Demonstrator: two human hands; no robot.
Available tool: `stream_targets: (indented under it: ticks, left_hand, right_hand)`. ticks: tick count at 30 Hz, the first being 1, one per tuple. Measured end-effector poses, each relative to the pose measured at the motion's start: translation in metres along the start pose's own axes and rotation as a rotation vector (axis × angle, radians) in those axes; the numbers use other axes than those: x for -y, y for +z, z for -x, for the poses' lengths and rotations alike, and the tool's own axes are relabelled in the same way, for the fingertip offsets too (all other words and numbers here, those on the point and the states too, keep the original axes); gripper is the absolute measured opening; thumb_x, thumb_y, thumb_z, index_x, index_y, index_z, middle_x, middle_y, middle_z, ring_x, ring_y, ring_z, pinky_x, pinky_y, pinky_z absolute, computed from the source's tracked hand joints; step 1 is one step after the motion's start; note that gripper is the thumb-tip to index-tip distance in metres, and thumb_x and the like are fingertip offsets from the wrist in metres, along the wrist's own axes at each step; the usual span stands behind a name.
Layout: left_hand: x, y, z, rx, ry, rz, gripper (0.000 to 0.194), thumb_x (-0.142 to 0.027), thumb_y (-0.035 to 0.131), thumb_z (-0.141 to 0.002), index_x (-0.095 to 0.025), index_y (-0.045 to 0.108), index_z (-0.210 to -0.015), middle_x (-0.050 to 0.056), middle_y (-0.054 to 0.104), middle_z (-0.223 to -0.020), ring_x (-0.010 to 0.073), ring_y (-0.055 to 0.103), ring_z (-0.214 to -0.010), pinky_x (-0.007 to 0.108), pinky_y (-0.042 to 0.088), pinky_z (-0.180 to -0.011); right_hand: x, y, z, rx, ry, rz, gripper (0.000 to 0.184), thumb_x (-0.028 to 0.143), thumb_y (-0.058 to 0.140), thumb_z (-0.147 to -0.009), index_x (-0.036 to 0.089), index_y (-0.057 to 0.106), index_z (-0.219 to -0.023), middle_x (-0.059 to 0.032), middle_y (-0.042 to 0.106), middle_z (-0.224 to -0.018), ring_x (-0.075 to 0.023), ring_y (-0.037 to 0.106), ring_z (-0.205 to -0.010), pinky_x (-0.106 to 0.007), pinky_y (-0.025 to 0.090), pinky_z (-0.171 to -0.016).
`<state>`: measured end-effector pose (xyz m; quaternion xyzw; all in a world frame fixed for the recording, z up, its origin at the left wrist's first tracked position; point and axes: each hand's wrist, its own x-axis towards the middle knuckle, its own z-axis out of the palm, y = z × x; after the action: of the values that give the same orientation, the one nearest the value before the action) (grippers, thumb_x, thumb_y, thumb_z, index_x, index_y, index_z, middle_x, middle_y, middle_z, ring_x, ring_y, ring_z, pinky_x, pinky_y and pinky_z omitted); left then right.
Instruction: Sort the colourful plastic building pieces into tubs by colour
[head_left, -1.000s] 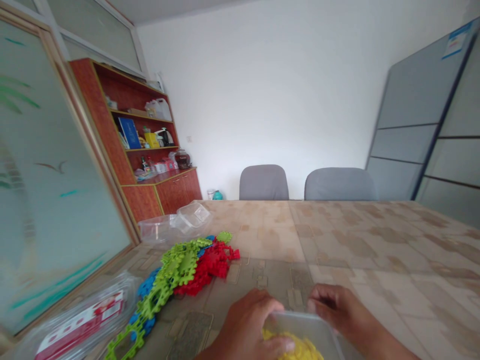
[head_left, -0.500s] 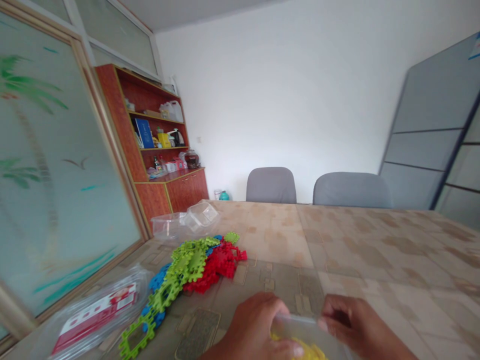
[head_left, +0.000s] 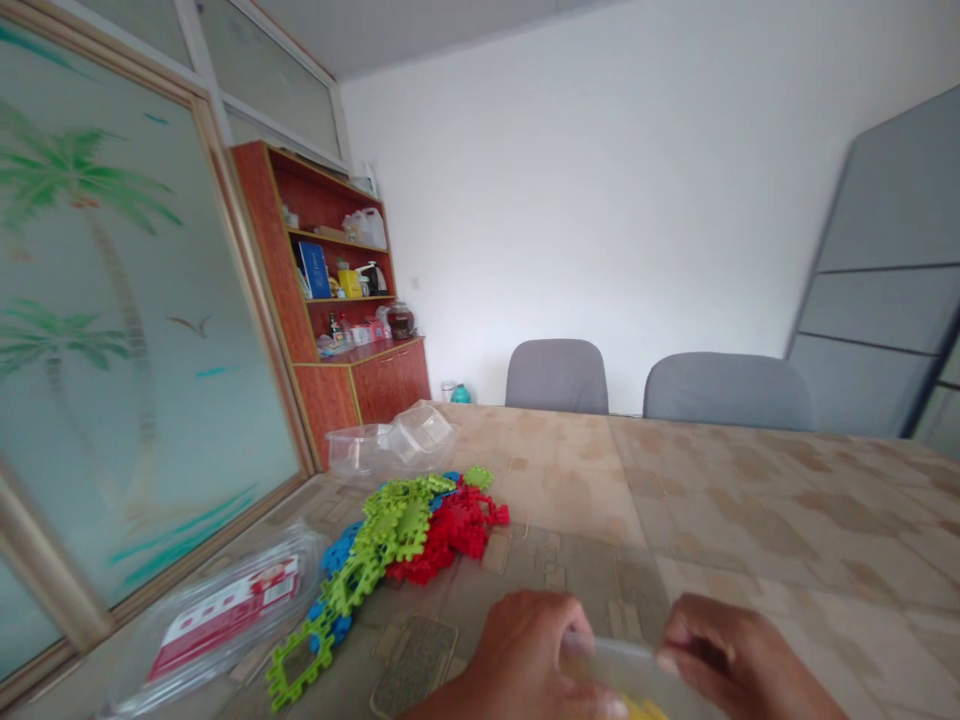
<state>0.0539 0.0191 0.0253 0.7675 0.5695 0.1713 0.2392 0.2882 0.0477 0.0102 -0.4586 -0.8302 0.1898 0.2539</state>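
At the bottom of the view is a clear plastic container [head_left: 616,652] with yellow pieces [head_left: 643,709] inside, its lower part cut off by the frame edge. My left hand [head_left: 529,650] grips its left side, with the thumb reaching over the yellow pieces. On the right, my right hand [head_left: 742,652] has its fingers curled and pinched at the container's far right rim. To the left lies a heap of plastic gear-like pieces: green ones [head_left: 390,525], red ones [head_left: 454,535] and a few blue ones [head_left: 341,548] partly covered.
Clear plastic packaging with a red-and-white label [head_left: 225,615] lies at the left table edge. Empty clear tubs [head_left: 424,435] stand behind the heap. The patterned table [head_left: 720,500] stretches to two grey chairs [head_left: 556,375]. A wooden cabinet [head_left: 322,400] is at the back left.
The head view has turned slightly left, so everything sits further right in the picture. Both hands stay at the container, and less of the yellow pieces shows.
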Motion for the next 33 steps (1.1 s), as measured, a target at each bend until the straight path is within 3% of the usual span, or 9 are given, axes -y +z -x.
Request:
stream_targets:
  ticks: [6,12,19,24,29,33]
  left_hand:
    - [-0.003,0.000,0.002,-0.011,0.024,-0.032,0.038,-0.044,0.083,-0.061,-0.022,0.070,-0.089,0.000,0.072,-0.087,0.0203,0.063,-0.080,0.025,0.036,-0.067]
    - [0.003,0.000,0.003,-0.026,0.050,-0.054,0.044,-0.055,0.081,-0.061,-0.023,0.069,-0.087,-0.001,0.072,-0.081,0.0186,0.063,-0.074,0.025,0.033,-0.061]
    - [-0.004,-0.007,0.004,-0.001,0.028,-0.107,0.045,-0.064,0.071,-0.067,-0.024,0.070,-0.087,0.000,0.072,-0.082,0.0212,0.063,-0.077,0.028,0.033,-0.064]
    - [-0.014,-0.012,0.007,0.030,-0.008,-0.147,0.041,-0.061,0.065,-0.075,-0.023,0.069,-0.091,0.002,0.072,-0.086,0.0240,0.063,-0.083,0.031,0.037,-0.070]
    - [-0.010,-0.009,0.007,0.012,0.024,-0.109,0.036,-0.051,0.074,-0.072,-0.023,0.069,-0.094,0.001,0.071,-0.089,0.0227,0.063,-0.085,0.029,0.039,-0.071]
    - [-0.007,-0.007,0.007,0.003,0.122,-0.087,0.033,-0.041,0.075,-0.073,-0.023,0.067,-0.100,0.001,0.068,-0.096,0.0209,0.061,-0.089,0.027,0.040,-0.075]
  right_hand:
    - [0.002,-0.005,0.002,0.055,-0.001,0.114,0.021,0.024,0.057,-0.082,0.019,0.065,-0.064,-0.0019,0.064,-0.061,-0.0160,0.059,-0.057,-0.023,0.037,-0.053]
    - [0.022,-0.012,0.012,0.065,-0.007,0.155,0.033,0.033,0.045,-0.092,0.022,0.062,-0.066,-0.0039,0.066,-0.071,-0.0175,0.064,-0.062,-0.024,0.041,-0.055]
    - [0.025,-0.012,0.010,0.037,-0.011,0.207,0.027,0.026,0.046,-0.089,0.023,0.061,-0.066,-0.0044,0.067,-0.073,-0.0189,0.065,-0.062,-0.025,0.045,-0.055]
    - [0.033,-0.013,0.009,0.002,-0.011,0.206,0.025,0.024,0.047,-0.088,0.022,0.059,-0.066,-0.0037,0.066,-0.070,-0.0182,0.064,-0.062,-0.024,0.042,-0.052]
    - [0.028,-0.022,0.007,0.033,0.048,0.159,0.024,0.029,0.044,-0.090,0.021,0.056,-0.070,-0.0039,0.064,-0.075,-0.0174,0.061,-0.065,-0.025,0.041,-0.057]
    - [0.006,-0.019,0.002,0.205,0.198,-0.043,0.021,0.034,0.047,-0.079,0.021,0.048,-0.063,-0.0017,0.055,-0.060,-0.0160,0.055,-0.054,-0.024,0.038,-0.049]
